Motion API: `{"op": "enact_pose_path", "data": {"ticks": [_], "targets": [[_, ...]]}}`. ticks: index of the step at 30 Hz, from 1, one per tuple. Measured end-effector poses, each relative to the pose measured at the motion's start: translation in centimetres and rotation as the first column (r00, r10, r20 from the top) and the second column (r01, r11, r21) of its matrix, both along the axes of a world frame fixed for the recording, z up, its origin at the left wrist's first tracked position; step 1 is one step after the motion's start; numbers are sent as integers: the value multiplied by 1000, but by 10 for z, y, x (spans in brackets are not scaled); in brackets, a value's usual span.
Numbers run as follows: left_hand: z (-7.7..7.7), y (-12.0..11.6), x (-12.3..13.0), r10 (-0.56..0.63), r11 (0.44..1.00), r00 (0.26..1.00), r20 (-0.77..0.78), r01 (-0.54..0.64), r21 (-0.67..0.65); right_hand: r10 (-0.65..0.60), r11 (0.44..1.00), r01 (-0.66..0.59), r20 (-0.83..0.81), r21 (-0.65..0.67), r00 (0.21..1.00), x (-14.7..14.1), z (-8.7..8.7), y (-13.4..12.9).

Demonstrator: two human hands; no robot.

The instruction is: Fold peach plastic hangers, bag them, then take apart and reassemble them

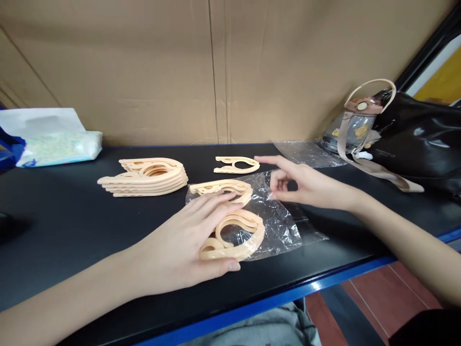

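My left hand lies with spread fingers over folded cream plastic hangers in a clear plastic bag. The upper bagged hanger shows beyond my fingers, and the lower hanger between fingers and thumb. My palm hides their left parts. My right hand is above the bag's right side, its index finger stretched to the rounded end of a single folded hanger. The other fingers are curled, with no held thing visible. Left of these, a neat stack of folded hangers lies on the table.
The black table has a blue front edge, with a cardboard wall behind it. A tissue pack sits at far left. A strapped water bottle, a black bag and another clear plastic bag are at right.
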State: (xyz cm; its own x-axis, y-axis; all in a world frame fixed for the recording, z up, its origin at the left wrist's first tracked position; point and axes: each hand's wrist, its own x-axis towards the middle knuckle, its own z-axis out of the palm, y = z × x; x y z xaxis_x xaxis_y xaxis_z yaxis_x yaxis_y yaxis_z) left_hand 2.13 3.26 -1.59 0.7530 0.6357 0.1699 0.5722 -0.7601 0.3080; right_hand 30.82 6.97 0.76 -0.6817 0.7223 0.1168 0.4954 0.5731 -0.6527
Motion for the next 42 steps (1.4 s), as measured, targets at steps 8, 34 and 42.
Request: {"op": "enact_pose_path", "data": {"ticks": [8,34,42], "targets": [[9,5,-4,-74,994,994,82,81,-79,-201,930,182,26,319,979,22,2,40],[0,31,-19,12,998,999,30,-14,64,-327,894,267,116,360,938,29,19,79],[-3,33,-21,40,996,999,18,-41,73,-409,911,372,261,180,874,79,50,30]]}}
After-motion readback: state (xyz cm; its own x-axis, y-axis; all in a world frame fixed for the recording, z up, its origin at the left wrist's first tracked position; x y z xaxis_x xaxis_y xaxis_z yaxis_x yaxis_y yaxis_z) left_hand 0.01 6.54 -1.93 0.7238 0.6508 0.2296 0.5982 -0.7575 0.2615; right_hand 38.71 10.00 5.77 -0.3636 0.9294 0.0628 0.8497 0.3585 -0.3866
